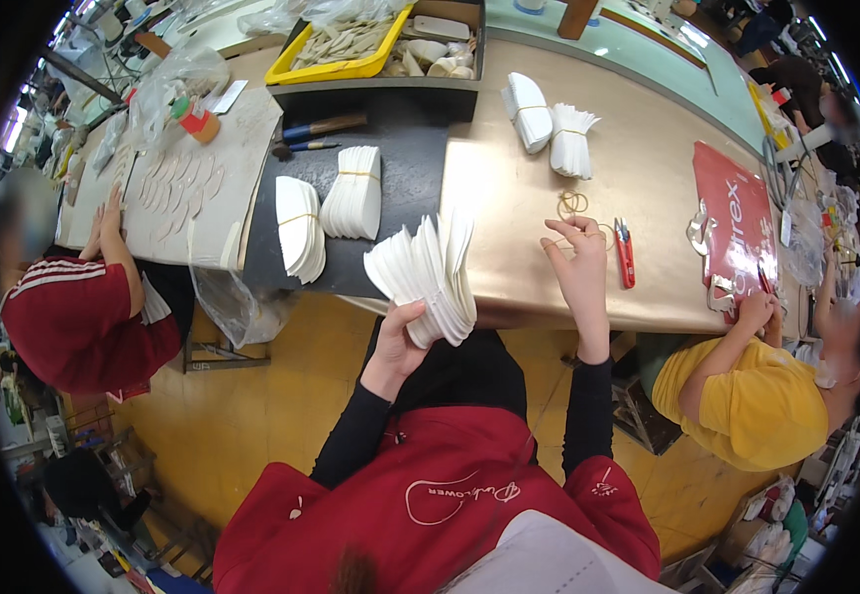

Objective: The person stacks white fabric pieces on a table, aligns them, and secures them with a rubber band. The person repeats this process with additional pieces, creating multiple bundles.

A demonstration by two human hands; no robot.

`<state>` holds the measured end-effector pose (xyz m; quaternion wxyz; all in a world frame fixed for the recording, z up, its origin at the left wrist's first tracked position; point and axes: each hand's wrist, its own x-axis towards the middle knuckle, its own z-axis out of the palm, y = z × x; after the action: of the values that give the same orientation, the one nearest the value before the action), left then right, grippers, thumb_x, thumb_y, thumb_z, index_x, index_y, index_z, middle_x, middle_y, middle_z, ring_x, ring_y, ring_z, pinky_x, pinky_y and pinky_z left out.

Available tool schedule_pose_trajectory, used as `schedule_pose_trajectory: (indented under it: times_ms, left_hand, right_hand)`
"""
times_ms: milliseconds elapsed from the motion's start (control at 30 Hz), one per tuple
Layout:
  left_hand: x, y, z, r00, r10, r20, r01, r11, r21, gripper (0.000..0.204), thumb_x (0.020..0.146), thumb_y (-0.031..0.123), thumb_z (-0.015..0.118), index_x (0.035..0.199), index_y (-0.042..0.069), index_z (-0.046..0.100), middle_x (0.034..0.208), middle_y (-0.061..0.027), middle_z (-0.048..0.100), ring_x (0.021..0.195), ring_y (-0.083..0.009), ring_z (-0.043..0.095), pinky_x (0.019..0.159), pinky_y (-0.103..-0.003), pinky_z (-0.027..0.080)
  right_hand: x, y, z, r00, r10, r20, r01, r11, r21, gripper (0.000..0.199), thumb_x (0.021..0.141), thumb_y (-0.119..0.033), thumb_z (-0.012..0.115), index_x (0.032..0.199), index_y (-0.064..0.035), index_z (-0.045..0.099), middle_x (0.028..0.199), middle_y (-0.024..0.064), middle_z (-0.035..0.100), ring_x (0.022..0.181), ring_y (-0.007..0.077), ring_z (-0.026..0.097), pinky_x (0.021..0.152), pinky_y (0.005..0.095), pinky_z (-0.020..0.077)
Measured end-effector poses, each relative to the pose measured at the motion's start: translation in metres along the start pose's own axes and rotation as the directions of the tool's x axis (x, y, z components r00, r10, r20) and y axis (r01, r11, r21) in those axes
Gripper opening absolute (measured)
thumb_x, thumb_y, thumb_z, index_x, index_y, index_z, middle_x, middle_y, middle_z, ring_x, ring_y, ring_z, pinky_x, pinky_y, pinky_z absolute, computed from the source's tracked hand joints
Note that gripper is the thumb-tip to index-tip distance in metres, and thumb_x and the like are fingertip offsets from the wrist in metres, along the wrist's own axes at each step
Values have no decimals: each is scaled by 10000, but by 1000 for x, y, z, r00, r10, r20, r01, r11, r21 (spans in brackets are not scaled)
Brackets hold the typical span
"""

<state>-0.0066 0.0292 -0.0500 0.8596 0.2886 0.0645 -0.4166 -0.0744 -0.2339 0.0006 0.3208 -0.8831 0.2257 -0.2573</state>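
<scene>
My left hand (397, 342) grips a thick fanned stack of white shoe-shaped pieces (427, 274) by its lower end, held upright over the table's near edge. To its right, my right hand (578, 259) rests on the tan tabletop (509, 188) and pinches a thin yellow rubber band (598, 234). A few loose rubber bands (571, 202) lie just beyond that hand. Small red snips (625, 253) lie right of my right hand.
Banded white stacks lie on a dark mat (354, 194) and further back (550, 125). Behind them stand a yellow tray (343, 45) and a dark box. A red bag (734, 224) lies at right. A person in red works at left, one in yellow at right.
</scene>
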Motion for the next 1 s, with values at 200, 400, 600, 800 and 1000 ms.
schedule_pose_trajectory:
  times_ms: [200,400,600,800,1000]
  left_hand:
    - [-10,5,-6,999,-46,24,47,999,-25,662,815,153,681,1403,47,398,1302,-96,563,1170,-249,588,970,-417,518]
    - [-5,5,-6,996,-84,18,84,996,-19,655,817,176,683,1395,44,406,1280,-96,576,1143,-249,602,939,-421,533]
    - [-6,0,7,994,-92,52,92,996,-6,669,820,176,675,1406,33,386,1291,-108,565,1144,-256,604,931,-433,543]
    - [-16,-2,24,1000,-18,22,17,999,35,665,795,176,679,1385,14,419,1276,-150,586,1149,-324,604,980,-473,512]
    - [-11,-11,43,999,-14,30,10,989,144,688,809,139,673,1409,8,365,1281,-136,564,1154,-274,599,943,-433,539]
  right_hand:
    - [15,32,-9,949,266,170,-261,964,-51,295,923,-54,564,1204,21,613,1028,174,643,878,266,643,768,330,497]
    - [2,21,-6,952,241,189,-287,917,278,382,965,-70,529,1343,-14,534,1262,123,604,1108,223,608,913,300,492]
    - [13,56,18,852,387,353,-479,301,825,506,1002,-133,517,1457,19,357,1451,127,456,1315,231,472,1116,323,383]
    - [31,75,-25,907,415,-66,-310,768,560,310,1002,-131,521,1257,28,597,1179,75,650,1031,122,578,917,256,450]
    - [-45,-23,-19,966,105,234,-208,855,475,411,896,-133,651,1288,-33,575,1145,68,631,947,158,600,840,299,487]
